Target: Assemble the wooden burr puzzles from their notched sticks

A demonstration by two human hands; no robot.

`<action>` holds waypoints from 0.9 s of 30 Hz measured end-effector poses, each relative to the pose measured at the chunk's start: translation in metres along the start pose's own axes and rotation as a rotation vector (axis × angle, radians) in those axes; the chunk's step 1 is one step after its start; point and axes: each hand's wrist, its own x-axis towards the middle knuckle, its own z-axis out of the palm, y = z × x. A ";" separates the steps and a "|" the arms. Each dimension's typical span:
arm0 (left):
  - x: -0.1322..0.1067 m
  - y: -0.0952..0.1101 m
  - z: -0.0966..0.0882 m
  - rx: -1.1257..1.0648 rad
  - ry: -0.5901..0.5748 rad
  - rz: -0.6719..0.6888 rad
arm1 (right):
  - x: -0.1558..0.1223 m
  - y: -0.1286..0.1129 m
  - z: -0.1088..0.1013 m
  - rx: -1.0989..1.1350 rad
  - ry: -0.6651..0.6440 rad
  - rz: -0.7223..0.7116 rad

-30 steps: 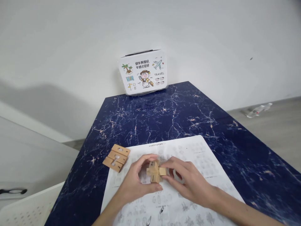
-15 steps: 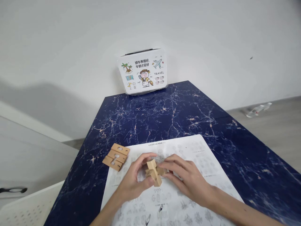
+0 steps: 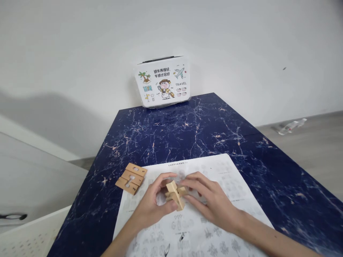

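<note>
One "TRAVEL" box (image 3: pixel 163 82), far edge of tabletop (image 3: pixel 174 132); left hand (image 3: pixel 153 202), right hand (image 3: pixel 214 200) pinching wooden puzzle (image 3: pixel 177 197), bar (image 3: pixel 175 194) slanting near-right.

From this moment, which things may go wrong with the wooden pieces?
1. The wooden assembly sits between the fingertips of the left hand and right hand, so it might slip or come apart.
2. The numbered wooden plates lie near the left forearm; a sideways move might knock them.

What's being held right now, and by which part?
Interlocked wooden blocks, by their left side in the left hand; the right hand has its fingers at their right end, grip unclear.
</note>
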 end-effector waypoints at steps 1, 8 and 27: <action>0.000 -0.001 0.000 0.000 0.000 0.005 | 0.000 0.000 -0.001 0.020 -0.007 -0.006; 0.000 0.001 0.003 -0.068 -0.081 0.063 | 0.002 -0.001 -0.003 0.038 -0.174 -0.164; 0.006 -0.002 -0.004 0.018 0.390 -0.004 | 0.003 0.010 -0.003 -0.052 0.080 0.124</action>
